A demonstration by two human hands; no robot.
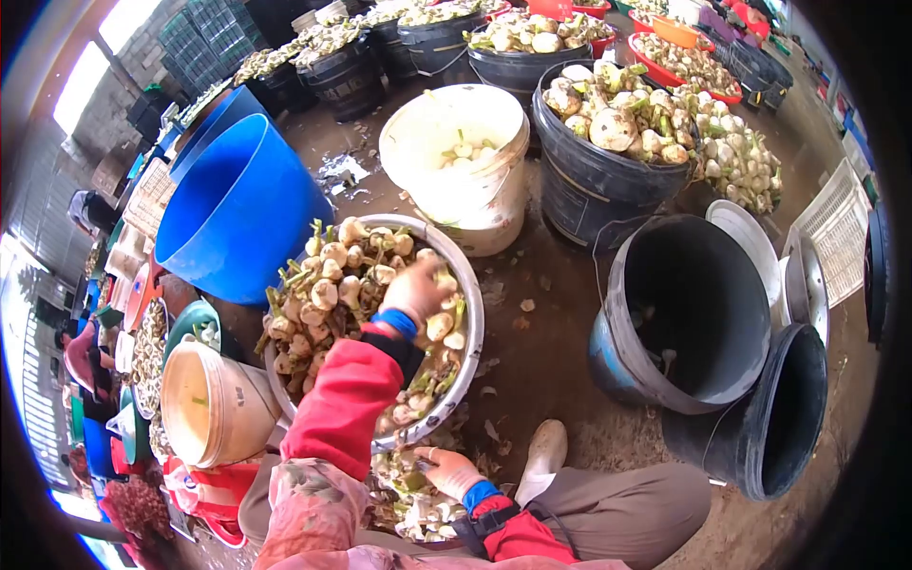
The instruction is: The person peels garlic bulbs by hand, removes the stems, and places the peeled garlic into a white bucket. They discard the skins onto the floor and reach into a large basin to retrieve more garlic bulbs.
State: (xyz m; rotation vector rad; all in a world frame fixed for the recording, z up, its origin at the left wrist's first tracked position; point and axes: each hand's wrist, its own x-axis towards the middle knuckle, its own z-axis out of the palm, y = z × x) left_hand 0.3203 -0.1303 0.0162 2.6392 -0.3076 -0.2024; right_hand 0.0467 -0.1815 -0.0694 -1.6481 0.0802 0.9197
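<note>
My left hand [416, 291], with a blue band at the wrist, reaches into a wide grey-rimmed basin [472, 299] heaped with garlic bulbs [325, 294] on stems. Its fingers are smeared by motion and lie among the bulbs, so I cannot tell whether they grip one. Low in front of me, my right hand [452, 472] hovers at a pile of peelings and pale garlic pieces [423, 513]. Thumb and finger there point left and stand apart, with nothing visible between them. Part of that pile is hidden under my arms.
A blue tub [242, 214] and a cream bucket [214, 404] flank the basin on the left. Beyond it stands a white bucket [456, 142] with some bulbs inside. Right of that is a full black bucket [608, 180]. Dark buckets [698, 304] lie tilted at right.
</note>
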